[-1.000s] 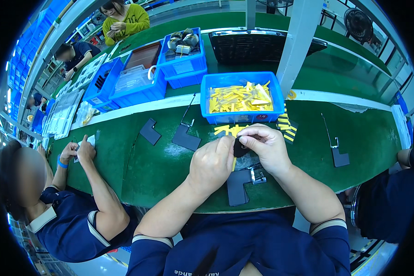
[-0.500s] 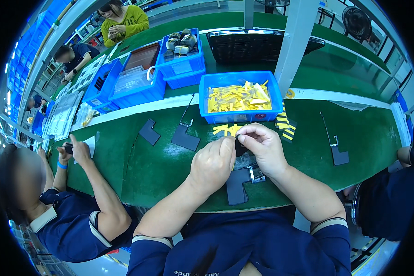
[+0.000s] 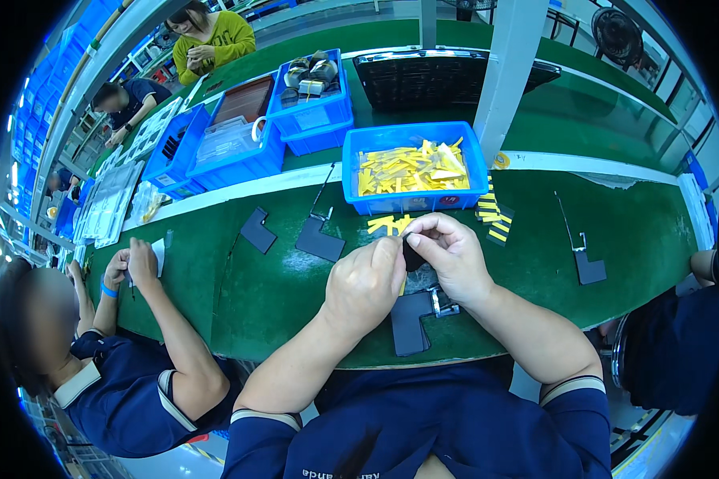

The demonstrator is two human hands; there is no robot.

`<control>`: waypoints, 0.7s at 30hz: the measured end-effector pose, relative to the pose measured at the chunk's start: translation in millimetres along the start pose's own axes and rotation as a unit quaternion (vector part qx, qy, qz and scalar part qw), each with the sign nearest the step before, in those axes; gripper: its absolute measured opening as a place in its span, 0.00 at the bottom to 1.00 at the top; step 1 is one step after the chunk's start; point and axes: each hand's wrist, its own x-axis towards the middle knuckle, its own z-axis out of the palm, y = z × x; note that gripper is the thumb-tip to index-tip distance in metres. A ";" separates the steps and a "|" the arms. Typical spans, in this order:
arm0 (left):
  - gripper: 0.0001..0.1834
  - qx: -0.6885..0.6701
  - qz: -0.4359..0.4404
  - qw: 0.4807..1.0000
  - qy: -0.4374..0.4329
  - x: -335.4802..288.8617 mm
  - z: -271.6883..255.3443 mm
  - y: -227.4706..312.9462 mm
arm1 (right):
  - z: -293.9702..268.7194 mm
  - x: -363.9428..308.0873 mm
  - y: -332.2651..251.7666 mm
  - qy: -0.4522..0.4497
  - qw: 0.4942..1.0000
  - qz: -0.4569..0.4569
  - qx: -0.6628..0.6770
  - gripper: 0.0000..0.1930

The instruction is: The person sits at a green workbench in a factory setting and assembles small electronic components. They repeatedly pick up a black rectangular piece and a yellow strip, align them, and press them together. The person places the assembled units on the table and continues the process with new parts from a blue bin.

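Close together above the near part of the bench, my left hand (image 3: 365,283) and my right hand (image 3: 454,259) meet at a small black piece (image 3: 412,256). The fingers of both are closed in a pinch at its upper edge; its exact kind cannot be made out. Right below them lies a dark grey L-shaped panel (image 3: 410,326) with a shiny metal bracket (image 3: 442,301) at its upper right. Beyond my fingertips are loose yellow strips (image 3: 385,224), partly hidden by the hands.
A blue bin (image 3: 414,204) of yellow strips stands ahead, with striped yellow-black strips (image 3: 498,227) beside it. More dark panels lie left (image 3: 321,240) and right (image 3: 590,271). A white post (image 3: 510,80) rises behind. A co-worker's arm (image 3: 176,327) works at the left.
My hands stay pinched at the small black piece, which appears turned slightly. The view has shifted a little. At the left, the co-worker's hands have come together and the dark item there is no longer visible.
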 end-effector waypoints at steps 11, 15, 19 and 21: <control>0.07 0.055 0.060 0.997 0.009 4.5 -3.9 -2.1 | -2.0 0.4 -1.3 0.031 0.996 -0.042 -0.072 0.04; 0.07 0.034 0.056 0.998 0.005 2.3 -5.3 -5.7 | -2.9 0.1 -1.4 0.023 0.994 -0.058 -0.093 0.04; 0.05 -0.020 0.039 0.999 -0.003 3.8 -6.0 -8.8 | -3.2 -0.8 -3.2 0.019 0.990 -0.084 -0.107 0.04; 0.05 -0.063 0.004 0.998 -0.011 4.3 -6.5 -8.8 | -2.7 -1.4 -4.8 0.020 0.988 -0.090 -0.120 0.04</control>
